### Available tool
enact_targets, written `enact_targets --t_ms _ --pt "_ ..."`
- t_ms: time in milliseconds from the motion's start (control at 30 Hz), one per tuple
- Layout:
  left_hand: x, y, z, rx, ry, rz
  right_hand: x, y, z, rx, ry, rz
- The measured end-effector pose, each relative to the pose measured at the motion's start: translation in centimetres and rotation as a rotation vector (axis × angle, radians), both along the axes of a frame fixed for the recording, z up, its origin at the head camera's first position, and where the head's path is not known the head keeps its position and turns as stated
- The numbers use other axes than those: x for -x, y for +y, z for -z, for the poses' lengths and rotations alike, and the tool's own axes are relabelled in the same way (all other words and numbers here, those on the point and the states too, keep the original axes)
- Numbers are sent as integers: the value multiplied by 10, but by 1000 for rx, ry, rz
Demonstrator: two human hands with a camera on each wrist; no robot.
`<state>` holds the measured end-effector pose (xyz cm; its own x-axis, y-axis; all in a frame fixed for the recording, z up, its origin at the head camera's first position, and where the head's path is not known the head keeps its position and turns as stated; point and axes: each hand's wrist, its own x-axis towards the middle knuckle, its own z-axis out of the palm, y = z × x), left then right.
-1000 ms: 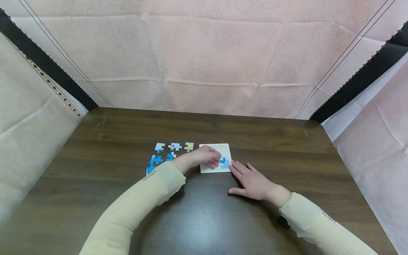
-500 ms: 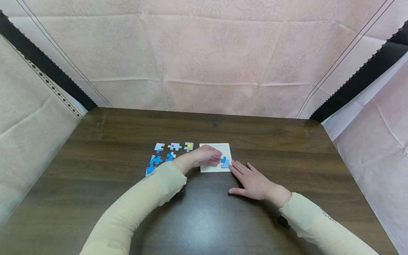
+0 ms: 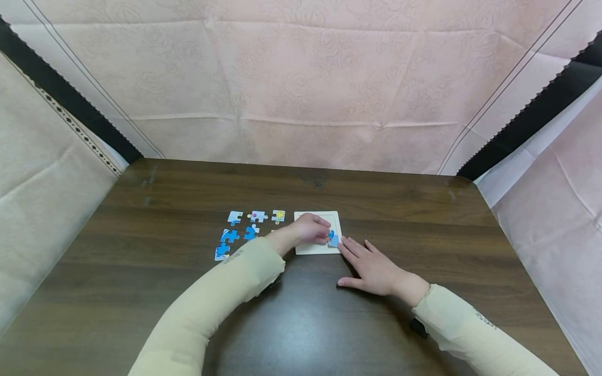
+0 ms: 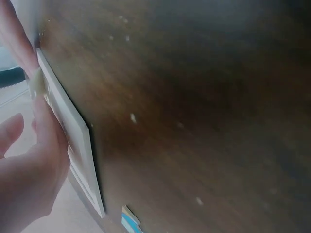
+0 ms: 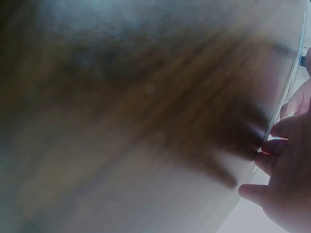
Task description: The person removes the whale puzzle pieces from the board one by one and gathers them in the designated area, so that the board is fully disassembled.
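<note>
My left hand point(image 3: 314, 228) reaches over the white puzzle tray point(image 3: 317, 250) in the head view, fingertips at a blue puzzle piece point(image 3: 333, 242) in its near right corner. The left wrist view shows the left thumb point(image 4: 10, 133) apart from the index finger, which points along the tray point(image 4: 77, 131). A pale spot shows at that fingertip. The hand hides much of the tray's inside. My right hand point(image 3: 373, 269) lies flat with fingers spread, fingertips at the tray's right edge; in the right wrist view, the right hand point(image 5: 291, 165) has straight fingers.
Left of the tray lie several loose puzzle pieces, among them a yellow-patterned piece point(image 3: 278, 216), a white-and-blue piece point(image 3: 235, 217) and a blue piece point(image 3: 222, 251). My left forearm partly covers this group. The brown wooden table point(image 3: 400, 209) ends at a pale cloth backdrop point(image 3: 305, 94).
My left hand has shifted slightly right, and the blue piece in the tray has moved a little right and tilted. More loose pieces show beside the left forearm. The right hand has stayed still.
</note>
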<state>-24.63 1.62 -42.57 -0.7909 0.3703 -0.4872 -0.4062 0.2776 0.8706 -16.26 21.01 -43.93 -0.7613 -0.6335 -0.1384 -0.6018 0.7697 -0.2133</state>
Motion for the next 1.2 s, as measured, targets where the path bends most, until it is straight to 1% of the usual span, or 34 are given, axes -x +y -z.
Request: enact_targets --t_ms 167,300,467,600,700,767,933,1100,1200 --pt "-3 6 0 46 67 -20 -1 -1 -1 4 3 -4" --pt "-6 8 -2 63 93 -37 -1 -1 -2 5 2 -5" --pt "-5 4 -3 71 91 -51 -1 -3 -3 1 -1 -5" --pt "-3 -3 -5 72 85 -41 -2 -3 -4 -2 2 -4" --pt "-1 -9 -9 52 69 -28 -2 -3 -4 -5 -3 0" --pt "-1 -13 -12 51 67 -24 -2 -3 -4 -8 -6 3" --pt "2 -23 -15 33 61 -20 -1 -4 -4 -15 -33 12" --pt "4 -35 -19 -8 26 -21 0 -4 -4 -20 -55 23" --pt "4 -43 -21 -12 18 -15 0 -4 -4 -21 -62 26"
